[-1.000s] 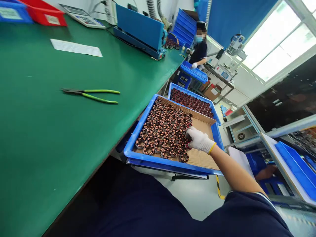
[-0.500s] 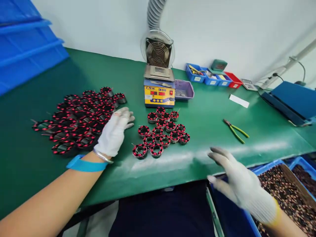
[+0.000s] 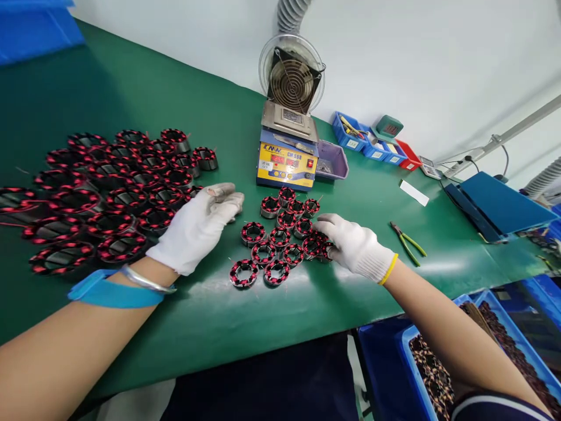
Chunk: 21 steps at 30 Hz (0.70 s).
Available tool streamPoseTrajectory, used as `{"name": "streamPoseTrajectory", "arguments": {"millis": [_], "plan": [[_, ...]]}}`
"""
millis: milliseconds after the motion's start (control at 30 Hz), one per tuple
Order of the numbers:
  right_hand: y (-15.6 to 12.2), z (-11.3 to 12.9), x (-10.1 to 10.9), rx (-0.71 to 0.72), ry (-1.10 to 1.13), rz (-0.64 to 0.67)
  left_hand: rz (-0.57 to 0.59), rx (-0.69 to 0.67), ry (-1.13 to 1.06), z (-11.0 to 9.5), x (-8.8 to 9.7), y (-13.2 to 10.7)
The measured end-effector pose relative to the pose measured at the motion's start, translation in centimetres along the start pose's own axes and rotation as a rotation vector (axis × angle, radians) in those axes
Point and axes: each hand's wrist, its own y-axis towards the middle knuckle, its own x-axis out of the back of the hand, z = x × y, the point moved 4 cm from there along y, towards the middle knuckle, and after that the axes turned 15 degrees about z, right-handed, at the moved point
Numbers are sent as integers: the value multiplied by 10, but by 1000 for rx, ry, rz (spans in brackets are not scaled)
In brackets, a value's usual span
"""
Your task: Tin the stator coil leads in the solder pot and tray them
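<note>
Many wire-wound stators (image 3: pixel 127 199), ring-shaped with red and black windings, sit in a large cluster on the left of the green table. Beside that cluster's right edge is my left hand (image 3: pixel 199 228), in a white glove, its fingers stretched out and slightly bent; nothing shows in it. A smaller group of stators (image 3: pixel 280 237) stands in the middle. At this group's right edge, my gloved right hand (image 3: pixel 357 245) has fingers and thumb around a stator (image 3: pixel 325 250), which they partly cover.
Behind the smaller group stands a yellow-and-blue solder pot (image 3: pixel 287 161) with a fan (image 3: pixel 294 82) above. A purple tray (image 3: pixel 335 161) adjoins it. Green-handled cutters (image 3: pixel 407 242) lie to the right. Blue bins of parts (image 3: pixel 432 374) are below the table edge.
My right hand has moved left from above the bins to the right side of the smaller stator group. My left hand stays by the large cluster. The view has shifted and tilted.
</note>
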Motion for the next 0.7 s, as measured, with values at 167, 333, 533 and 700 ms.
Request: {"name": "streamPoseTrajectory", "arguments": {"millis": [167,333,533,700], "plan": [[-3,-9,-5,-52,36,34,11,19,13,-2,1,-2],[-28,-21,-22,-62,161,7,-6,4,39,-3,0,-2],[-46,5,-31,136,190,6,26,-3,63,-4,-6,-3],[-43,15,-26,-4,105,-31,34,6,74,-6,-7,-4]]}}
